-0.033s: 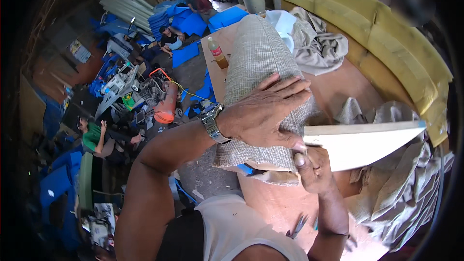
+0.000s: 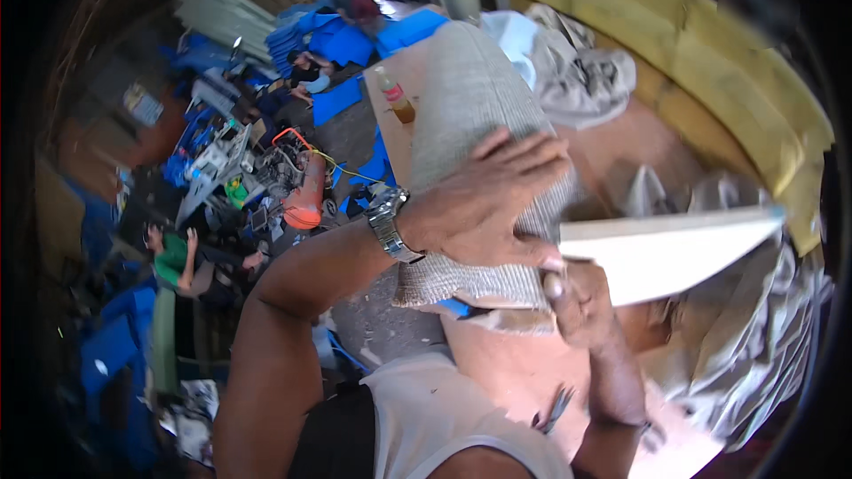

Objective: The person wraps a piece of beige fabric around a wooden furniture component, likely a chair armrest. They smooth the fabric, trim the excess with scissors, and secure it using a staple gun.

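Grey and fabric-covered, the cushion (image 2: 470,80) lies on the workbench (image 2: 510,359). The left hand (image 2: 479,208), fingers spread, rests flat across the cushion's near half; the right hand (image 2: 583,303), fingers curled, pinches its near right corner. Left of the cushion is a part-filled bottle (image 2: 395,96); right, a white panel (image 2: 666,253) and curved yellow padding (image 2: 692,53).

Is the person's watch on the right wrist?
No, the silver watch sits just behind the left hand, which lies on the woven fabric.

View turned slightly counterclockwise; left hand (image 2: 475,208) and woven grey fabric (image 2: 470,80) more blurred
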A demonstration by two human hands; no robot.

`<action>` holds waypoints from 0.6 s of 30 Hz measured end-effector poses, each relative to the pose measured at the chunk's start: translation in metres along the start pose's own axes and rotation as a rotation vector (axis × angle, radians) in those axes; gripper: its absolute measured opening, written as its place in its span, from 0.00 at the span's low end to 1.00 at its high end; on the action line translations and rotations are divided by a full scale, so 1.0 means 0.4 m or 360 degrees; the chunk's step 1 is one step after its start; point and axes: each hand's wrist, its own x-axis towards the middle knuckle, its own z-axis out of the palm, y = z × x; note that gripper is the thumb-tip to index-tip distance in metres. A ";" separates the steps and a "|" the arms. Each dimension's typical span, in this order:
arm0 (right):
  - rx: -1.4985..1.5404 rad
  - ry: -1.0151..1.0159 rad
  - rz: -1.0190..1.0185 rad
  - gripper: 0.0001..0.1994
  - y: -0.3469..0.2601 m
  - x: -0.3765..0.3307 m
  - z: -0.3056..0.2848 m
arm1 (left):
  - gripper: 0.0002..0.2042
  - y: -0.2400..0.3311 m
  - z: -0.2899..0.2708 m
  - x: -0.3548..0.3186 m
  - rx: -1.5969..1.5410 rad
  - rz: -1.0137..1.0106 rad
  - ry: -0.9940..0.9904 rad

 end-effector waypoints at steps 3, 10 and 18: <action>0.0243 0.0038 0.0219 0.16 0.020 -0.014 0.002 | 0.45 0.000 -0.018 0.033 0.0079 0.0124 0.0092; -0.0272 0.0816 0.0843 0.17 0.034 -0.313 0.279 | 0.31 -0.015 0.025 0.040 -0.0227 0.0331 0.0028; -0.1761 0.1247 0.1920 0.12 -0.026 -0.819 0.469 | 0.28 -0.011 0.022 0.039 -0.0176 0.0285 -0.0002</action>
